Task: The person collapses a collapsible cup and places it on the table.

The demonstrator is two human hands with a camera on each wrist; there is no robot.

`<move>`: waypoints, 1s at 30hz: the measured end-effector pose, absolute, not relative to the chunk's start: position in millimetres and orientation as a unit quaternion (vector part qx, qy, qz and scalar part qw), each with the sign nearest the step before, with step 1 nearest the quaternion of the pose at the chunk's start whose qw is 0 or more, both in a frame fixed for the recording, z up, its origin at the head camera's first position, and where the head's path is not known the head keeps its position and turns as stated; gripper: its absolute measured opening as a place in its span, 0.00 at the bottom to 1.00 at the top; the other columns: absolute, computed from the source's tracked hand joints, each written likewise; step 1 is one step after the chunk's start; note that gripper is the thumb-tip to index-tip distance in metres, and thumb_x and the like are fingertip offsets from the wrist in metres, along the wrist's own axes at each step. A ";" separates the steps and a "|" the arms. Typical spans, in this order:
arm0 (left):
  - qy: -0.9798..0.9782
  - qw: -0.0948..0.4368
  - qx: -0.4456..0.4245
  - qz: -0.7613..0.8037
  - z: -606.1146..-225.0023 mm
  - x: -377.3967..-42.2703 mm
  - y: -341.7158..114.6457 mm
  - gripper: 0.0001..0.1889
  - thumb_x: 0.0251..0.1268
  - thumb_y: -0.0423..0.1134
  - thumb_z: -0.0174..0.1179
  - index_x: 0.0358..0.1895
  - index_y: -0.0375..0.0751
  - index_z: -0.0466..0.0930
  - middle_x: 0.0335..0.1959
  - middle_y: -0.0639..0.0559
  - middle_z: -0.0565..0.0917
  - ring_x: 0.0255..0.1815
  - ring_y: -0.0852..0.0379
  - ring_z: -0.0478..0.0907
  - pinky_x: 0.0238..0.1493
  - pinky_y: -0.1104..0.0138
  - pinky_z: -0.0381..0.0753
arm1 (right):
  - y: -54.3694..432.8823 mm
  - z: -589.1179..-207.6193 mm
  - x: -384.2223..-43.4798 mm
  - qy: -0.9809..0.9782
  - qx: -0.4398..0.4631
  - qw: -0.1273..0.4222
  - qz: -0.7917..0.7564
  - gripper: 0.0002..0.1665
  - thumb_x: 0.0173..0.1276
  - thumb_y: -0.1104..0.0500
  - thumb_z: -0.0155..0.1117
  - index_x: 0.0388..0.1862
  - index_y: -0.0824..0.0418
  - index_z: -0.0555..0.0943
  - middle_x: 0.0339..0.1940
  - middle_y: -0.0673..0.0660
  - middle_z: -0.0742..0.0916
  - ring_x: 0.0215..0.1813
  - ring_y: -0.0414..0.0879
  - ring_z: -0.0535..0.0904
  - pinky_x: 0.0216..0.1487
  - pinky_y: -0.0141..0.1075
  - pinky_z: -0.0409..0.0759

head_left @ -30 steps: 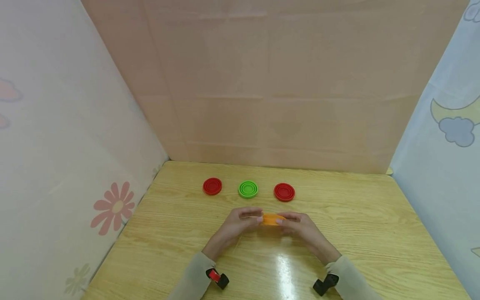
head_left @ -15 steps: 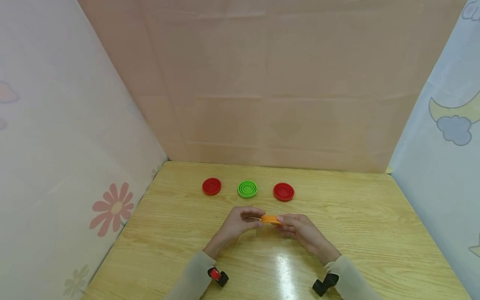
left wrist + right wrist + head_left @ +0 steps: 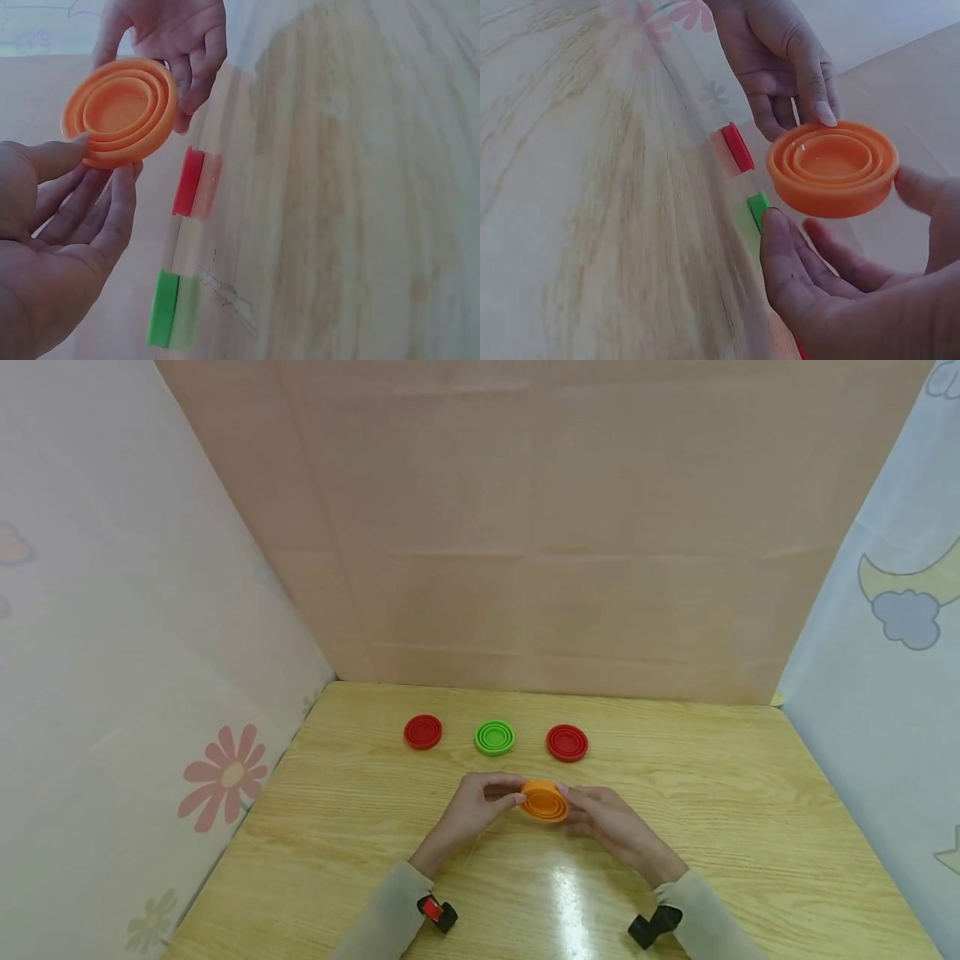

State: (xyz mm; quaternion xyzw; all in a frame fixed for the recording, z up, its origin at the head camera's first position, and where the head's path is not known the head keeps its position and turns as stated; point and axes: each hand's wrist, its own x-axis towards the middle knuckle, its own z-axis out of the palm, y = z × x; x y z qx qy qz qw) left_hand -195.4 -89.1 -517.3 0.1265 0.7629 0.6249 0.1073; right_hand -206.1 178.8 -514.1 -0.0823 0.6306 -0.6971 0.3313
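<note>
An orange collapsible cup, folded flat into rings, is held above the table between both hands. My left hand pinches its left side; in the left wrist view the thumb lies on the rim with the fingers behind. My right hand grips the opposite side; in the right wrist view its thumb touches the rim and its fingers sit below. The cup's ringed face tilts toward the head camera. Beyond the hands lie a green folded cup and two red ones.
The three folded cups stand in a row toward the back of the wooden table. A beige sheet rises behind it. Patterned white sheets flank both sides. Dark wrist cameras sit on the sleeves.
The orange cup has turned between the hands, from edge-on half a second ago to its ringed face showing now. Both hands stay in nearly the same place.
</note>
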 end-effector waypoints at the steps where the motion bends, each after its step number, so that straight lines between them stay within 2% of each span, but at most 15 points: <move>1: 0.766 0.107 0.126 0.621 -517.3 -195.5 -89.2 0.13 0.72 0.39 0.68 0.56 0.43 0.89 0.54 0.46 0.91 0.51 0.58 0.89 0.52 0.71 0.89 | 179.1 -513.7 -205.7 0.629 -0.079 0.325 -0.702 0.32 0.85 0.47 0.53 0.69 0.74 0.76 0.54 0.50 0.90 0.55 0.43 0.88 0.60 0.39 0.89; 4: 0.770 0.113 0.116 0.617 -517.9 -196.4 -90.2 0.12 0.72 0.39 0.68 0.55 0.43 0.89 0.52 0.46 0.92 0.48 0.59 0.88 0.50 0.71 0.89 | 180.8 -513.2 -204.7 0.620 -0.074 0.310 -0.717 0.29 0.85 0.49 0.55 0.68 0.73 0.76 0.54 0.49 0.90 0.56 0.42 0.88 0.63 0.41 0.88; 8: 0.746 0.143 0.092 0.643 -520.5 -198.3 -91.6 0.13 0.72 0.39 0.68 0.54 0.39 0.89 0.51 0.43 0.92 0.45 0.58 0.90 0.51 0.62 0.92 | 182.9 -513.3 -203.4 0.598 -0.079 0.300 -0.739 0.22 0.83 0.57 0.58 0.66 0.71 0.76 0.54 0.49 0.90 0.56 0.43 0.88 0.63 0.41 0.88; 11: 0.715 0.174 0.065 0.674 -521.7 -199.9 -91.9 0.14 0.72 0.37 0.68 0.55 0.34 0.88 0.51 0.40 0.91 0.44 0.57 0.91 0.53 0.57 0.92 | 184.6 -514.3 -203.1 0.583 -0.094 0.303 -0.748 0.21 0.81 0.62 0.60 0.66 0.72 0.76 0.54 0.50 0.90 0.56 0.43 0.88 0.63 0.43 0.88; 17: 0.685 0.202 0.017 0.700 -520.7 -202.3 -90.9 0.16 0.72 0.38 0.68 0.55 0.30 0.86 0.47 0.43 0.92 0.39 0.60 0.90 0.47 0.63 0.92 | 185.7 -514.5 -202.9 0.573 -0.106 0.308 -0.752 0.25 0.79 0.66 0.60 0.69 0.77 0.72 0.54 0.52 0.89 0.56 0.44 0.89 0.64 0.46 0.87; 20: 0.670 0.218 -0.002 0.710 -520.4 -203.0 -89.9 0.17 0.73 0.38 0.68 0.57 0.29 0.85 0.47 0.44 0.92 0.39 0.60 0.89 0.47 0.63 0.92 | 185.1 -515.2 -203.1 0.572 -0.097 0.308 -0.754 0.23 0.79 0.66 0.60 0.68 0.77 0.73 0.53 0.52 0.90 0.55 0.45 0.89 0.63 0.45 0.87; 26: 0.618 0.256 -0.035 0.742 -520.0 -204.0 -88.7 0.16 0.76 0.36 0.63 0.58 0.27 0.84 0.52 0.41 0.90 0.48 0.53 0.90 0.55 0.53 0.91 | 186.0 -516.6 -202.9 0.561 -0.084 0.310 -0.763 0.22 0.78 0.67 0.60 0.67 0.75 0.76 0.52 0.53 0.90 0.55 0.45 0.90 0.61 0.43 0.89; 30: 0.604 0.260 -0.055 0.752 -520.7 -205.2 -89.0 0.15 0.77 0.34 0.62 0.57 0.27 0.85 0.55 0.39 0.90 0.52 0.51 0.89 0.56 0.53 0.90 | 187.9 -517.5 -202.2 0.557 -0.076 0.316 -0.764 0.23 0.78 0.67 0.61 0.68 0.76 0.76 0.53 0.53 0.90 0.55 0.45 0.89 0.60 0.43 0.89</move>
